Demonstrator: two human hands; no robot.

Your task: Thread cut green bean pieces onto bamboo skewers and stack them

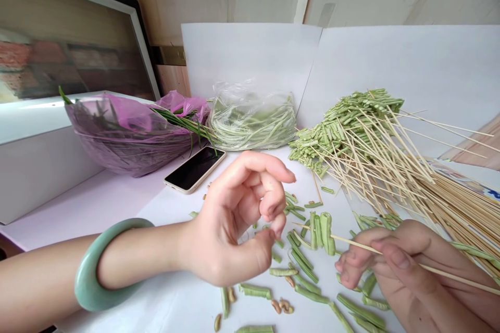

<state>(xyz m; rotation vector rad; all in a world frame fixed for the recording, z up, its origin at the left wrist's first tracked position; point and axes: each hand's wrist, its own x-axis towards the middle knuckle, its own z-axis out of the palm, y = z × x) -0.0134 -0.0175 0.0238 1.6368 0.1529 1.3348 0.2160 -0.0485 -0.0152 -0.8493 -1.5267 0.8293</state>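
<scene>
My right hand (414, 265) grips a thin bamboo skewer (353, 243) between thumb and fingers, its tip pointing left. Several short green bean pieces (321, 230) are threaded side by side near that tip. Left of them, my left hand (246, 213) hangs over the table with its fingers curled and apart, and no item shows in it. A pale green bangle (91, 265) circles the left wrist. Below both hands, loose cut bean pieces (302, 257) and a few small brownish beans (283, 306) lie scattered on the white surface.
A pile of bean-loaded skewers (351, 119) stands at the back right, with bare bamboo skewers (453, 208) beside it. Behind are a clear bag of long beans (253, 119) and a purple bag of greens (133, 135). A phone (195, 169) lies in front of them.
</scene>
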